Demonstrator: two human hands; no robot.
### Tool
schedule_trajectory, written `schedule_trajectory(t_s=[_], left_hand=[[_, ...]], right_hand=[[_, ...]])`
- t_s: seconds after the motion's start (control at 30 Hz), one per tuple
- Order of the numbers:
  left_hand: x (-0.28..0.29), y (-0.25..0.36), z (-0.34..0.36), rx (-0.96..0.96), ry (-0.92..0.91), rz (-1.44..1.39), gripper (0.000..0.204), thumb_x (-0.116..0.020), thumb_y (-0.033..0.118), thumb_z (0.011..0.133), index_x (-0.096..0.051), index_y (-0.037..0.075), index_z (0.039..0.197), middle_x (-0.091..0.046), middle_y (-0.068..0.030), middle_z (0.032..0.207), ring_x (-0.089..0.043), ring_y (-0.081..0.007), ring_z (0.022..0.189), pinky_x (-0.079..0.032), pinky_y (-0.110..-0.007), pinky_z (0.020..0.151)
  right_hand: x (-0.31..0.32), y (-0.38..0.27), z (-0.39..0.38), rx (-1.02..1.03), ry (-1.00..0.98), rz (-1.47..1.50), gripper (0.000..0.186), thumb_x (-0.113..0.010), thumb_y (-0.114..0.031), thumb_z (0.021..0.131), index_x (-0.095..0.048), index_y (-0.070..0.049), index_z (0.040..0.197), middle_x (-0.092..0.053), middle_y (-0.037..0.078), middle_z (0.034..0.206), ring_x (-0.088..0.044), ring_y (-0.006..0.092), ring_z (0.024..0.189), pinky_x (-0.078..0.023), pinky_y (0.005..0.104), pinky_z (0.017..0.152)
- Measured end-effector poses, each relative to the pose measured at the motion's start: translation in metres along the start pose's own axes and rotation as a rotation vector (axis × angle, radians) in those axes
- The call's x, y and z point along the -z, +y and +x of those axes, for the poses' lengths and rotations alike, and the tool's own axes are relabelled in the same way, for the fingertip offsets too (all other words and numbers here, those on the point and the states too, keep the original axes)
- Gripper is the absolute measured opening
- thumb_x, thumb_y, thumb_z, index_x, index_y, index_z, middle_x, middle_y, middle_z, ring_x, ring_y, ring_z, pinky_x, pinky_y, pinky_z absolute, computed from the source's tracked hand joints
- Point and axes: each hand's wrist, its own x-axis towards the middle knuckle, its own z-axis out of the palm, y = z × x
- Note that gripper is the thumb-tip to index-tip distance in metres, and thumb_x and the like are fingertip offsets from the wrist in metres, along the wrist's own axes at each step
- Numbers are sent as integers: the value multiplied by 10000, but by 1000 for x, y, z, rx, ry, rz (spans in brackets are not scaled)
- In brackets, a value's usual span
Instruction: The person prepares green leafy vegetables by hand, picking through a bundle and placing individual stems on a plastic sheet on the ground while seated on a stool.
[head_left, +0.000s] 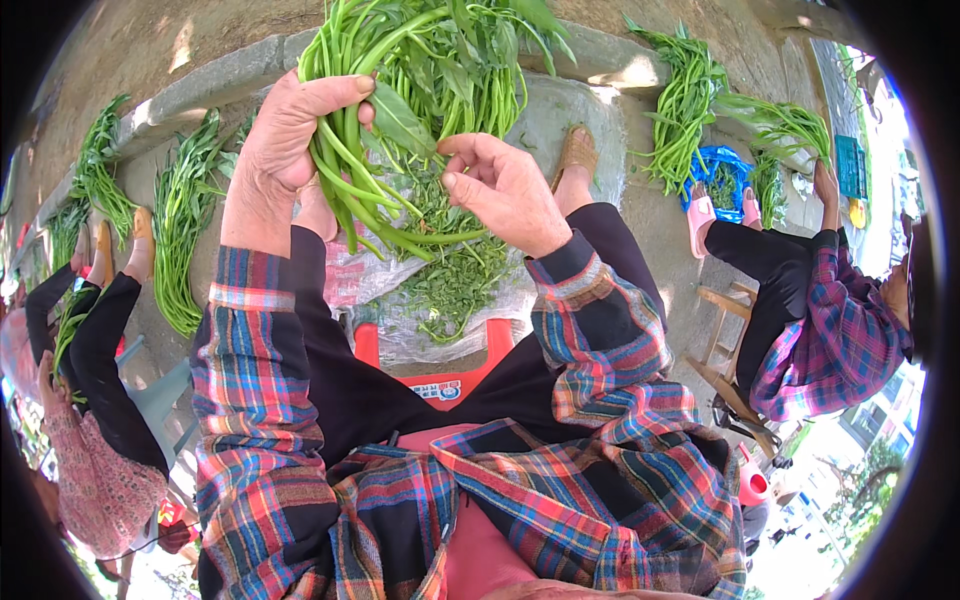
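My left hand (280, 135) is closed round a bunch of water spinach (345, 185), its long green stems hanging below the thumb. A broad leaf (400, 120) sticks out of the bunch to the right. At that leaf's tip is my right hand (510, 195), fingers curled and forefinger touching it; the thumb lies just below. Beyond both hands lies a larger heap of water spinach (470, 90). Loose leaf scraps (465, 280) are spread beneath my hands, on a pale plastic sheet (600, 115) between my feet.
A red plastic stool (500, 345) shows between my legs. More greens lie in bundles at left (185, 230) and right (685, 100). A person in a plaid shirt (835, 340) sits at right near a blue plastic bag (722, 170). Another person (105, 470) sits at left. A stone kerb (230, 75) runs behind.
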Motion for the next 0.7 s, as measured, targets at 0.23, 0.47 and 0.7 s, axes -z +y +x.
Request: schedule_trajectory(t_s=[0.23,0.47,0.7], left_hand=[[-3,0,0,-1,-40,-41,167,-656,88,764,-612,7,903,-616,-49,676,-591,-113,556,-492,-215,474],[1,2,-1,7,-32,-38,165,-657,85,765,-613,7,904,-618,-51,675,-593,-115,556,-494,-215,476],[1,1,0,33,-25,-52,162,-653,98,777,-626,-5,899,-625,-63,685,-599,-127,567,-497,-228,476]], right_hand=[[-2,2,3,-26,20,55,311,-604,-79,793,-538,18,1081,-556,13,737,-510,62,620,-438,217,574],[-4,-7,2,-96,-11,130,229,-586,-48,818,-548,24,1032,-537,-18,698,-485,33,601,-416,194,545],[-6,-4,3,-81,-14,166,244,-588,-18,807,-534,25,1042,-523,-19,691,-477,29,583,-402,183,520]])
